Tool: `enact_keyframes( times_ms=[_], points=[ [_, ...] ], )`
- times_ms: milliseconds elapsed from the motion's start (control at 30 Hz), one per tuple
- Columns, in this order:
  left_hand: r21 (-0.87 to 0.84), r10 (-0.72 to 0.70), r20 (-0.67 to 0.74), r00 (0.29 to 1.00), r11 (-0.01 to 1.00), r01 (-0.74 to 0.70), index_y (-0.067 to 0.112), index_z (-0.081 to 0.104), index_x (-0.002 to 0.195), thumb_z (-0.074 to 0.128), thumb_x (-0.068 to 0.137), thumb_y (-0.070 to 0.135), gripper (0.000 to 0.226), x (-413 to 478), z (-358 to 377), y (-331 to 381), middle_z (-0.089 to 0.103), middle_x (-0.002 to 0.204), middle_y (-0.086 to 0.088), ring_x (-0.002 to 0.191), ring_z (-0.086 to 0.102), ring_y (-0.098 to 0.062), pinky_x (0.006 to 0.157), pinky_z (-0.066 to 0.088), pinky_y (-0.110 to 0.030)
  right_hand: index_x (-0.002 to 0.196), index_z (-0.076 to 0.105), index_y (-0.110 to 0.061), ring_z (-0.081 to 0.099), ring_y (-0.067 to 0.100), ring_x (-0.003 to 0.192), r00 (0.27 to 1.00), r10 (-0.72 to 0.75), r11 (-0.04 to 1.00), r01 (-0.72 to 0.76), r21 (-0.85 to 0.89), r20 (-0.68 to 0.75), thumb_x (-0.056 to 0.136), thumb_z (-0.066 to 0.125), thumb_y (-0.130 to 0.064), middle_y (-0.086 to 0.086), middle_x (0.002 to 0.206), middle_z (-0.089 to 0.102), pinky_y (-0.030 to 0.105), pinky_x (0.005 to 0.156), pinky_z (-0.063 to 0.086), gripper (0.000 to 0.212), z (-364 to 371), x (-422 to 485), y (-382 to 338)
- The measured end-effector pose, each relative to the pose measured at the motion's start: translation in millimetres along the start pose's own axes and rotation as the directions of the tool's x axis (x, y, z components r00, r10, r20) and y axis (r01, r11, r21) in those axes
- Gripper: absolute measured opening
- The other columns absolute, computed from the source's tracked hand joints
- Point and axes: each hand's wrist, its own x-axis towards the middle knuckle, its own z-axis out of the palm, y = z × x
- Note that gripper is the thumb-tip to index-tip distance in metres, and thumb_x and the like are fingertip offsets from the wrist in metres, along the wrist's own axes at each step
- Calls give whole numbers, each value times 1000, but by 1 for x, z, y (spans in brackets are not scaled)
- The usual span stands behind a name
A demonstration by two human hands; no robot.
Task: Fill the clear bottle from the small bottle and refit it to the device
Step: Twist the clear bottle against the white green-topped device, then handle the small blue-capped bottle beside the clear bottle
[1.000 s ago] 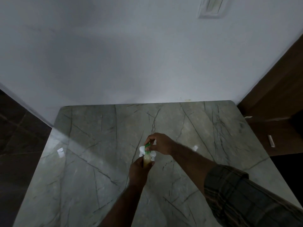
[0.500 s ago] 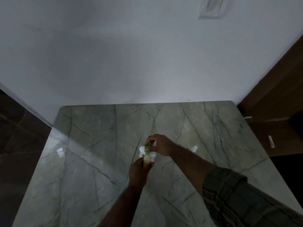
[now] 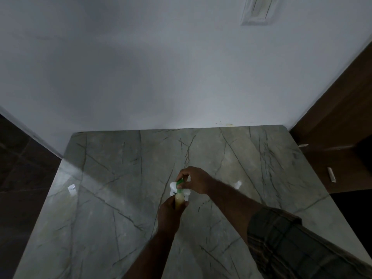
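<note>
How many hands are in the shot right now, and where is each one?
2. The left hand grips the clear bottle of yellowish liquid from below. The right hand pinches the green piece just above it. Both are over the marble table.

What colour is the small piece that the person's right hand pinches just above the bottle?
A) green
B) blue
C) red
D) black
A: the right hand pinches a green piece right above the bottle of yellowish liquid, which the left hand grips.
</note>
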Motion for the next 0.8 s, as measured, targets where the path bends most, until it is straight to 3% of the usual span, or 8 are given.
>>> enact_keyframes(
  times_ms=[167,400,567,733,800],
  points=[
    [1,1,10,1000,1000,-1,32,67,80,75,84,29,9,0,-1,5,66,69,13,66,61,5,55,39,-5,100,73,-23,63,14,95,999,-36,999,36,0,23,78,78,-33,-2,103,70,33,82,50,25,-8,0,-2],
    [-18,-1,7,1000,1000,2,37,65,80,74,85,29,13,0,-1,2,68,72,14,68,62,7,57,39,-6,98,71,-24,63,14,96,1000,-17,999,16,32,18,78,78,-33,-4,104,69,34,83,50,23,-3,-1,0],
    [-19,15,-16,1000,1000,-16,34,66,87,75,84,28,10,3,-3,0,66,75,15,73,60,5,59,39,-11,105,73,-25,61,2,88,1000,17,991,-19,131,13,82,73,-39,-5,107,71,20,79,48,27,1,-6,5],
    [-38,19,-6,1000,999,-20,27,67,100,72,86,24,15,7,-3,-3,69,87,10,83,64,-6,68,47,-19,110,71,-25,64,12,100,992,118,964,-102,245,-50,81,71,-47,-6,112,70,30,87,55,37,9,-10,6],
    [-36,24,-5,1000,999,-25,24,68,102,73,86,24,16,6,-2,-4,70,88,8,83,65,-7,68,48,-20,111,69,-25,63,12,103,985,159,949,-134,285,-66,86,68,-43,-5,114,70,30,88,55,31,11,-11,5]
  ],
)
